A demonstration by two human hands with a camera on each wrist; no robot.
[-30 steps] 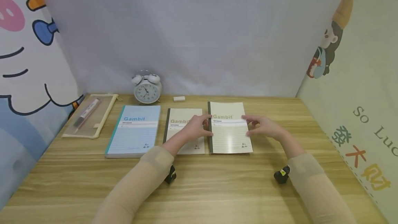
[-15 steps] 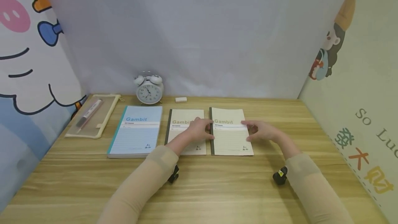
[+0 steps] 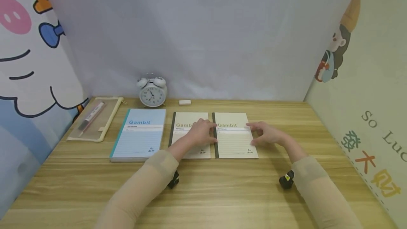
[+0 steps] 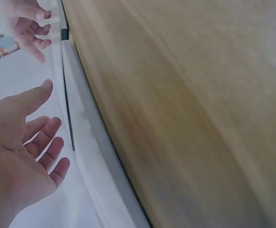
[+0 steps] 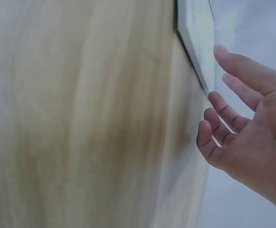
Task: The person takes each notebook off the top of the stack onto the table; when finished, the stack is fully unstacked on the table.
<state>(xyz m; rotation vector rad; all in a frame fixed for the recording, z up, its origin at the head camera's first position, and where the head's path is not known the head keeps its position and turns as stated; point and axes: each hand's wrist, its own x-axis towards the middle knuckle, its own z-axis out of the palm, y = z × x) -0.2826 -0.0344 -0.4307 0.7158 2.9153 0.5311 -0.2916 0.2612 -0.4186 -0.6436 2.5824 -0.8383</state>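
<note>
The step in hand looks like setting the right-hand cream notebook [image 3: 234, 142] straight on the worktop [image 3: 229, 193], right of the middle and towards the far edge. The left hand [image 3: 201, 132] touches the notebook's dark spine side, the right hand [image 3: 266, 133] its opposite side; on each, thumb and fingers are wide apart, loosely bent, meeting the cover's edge rather than closing round it. The next move seems to call for light, even pressure from both sides, then a gentle release without skewing it. Counted, there are two cream notebooks, the second cream notebook [image 3: 182, 131] lying just beside the first, partly under the left forearm's line; one thick blue notebook [image 3: 138, 135], though whether it is a stack I cannot tell; one alarm clock [image 3: 153, 94] and one eraser [image 3: 184, 102] near the far edge; and one pouch [image 3: 101, 122] by the far left corner, with one marker [image 3: 94, 113] plainly visible inside.
</note>
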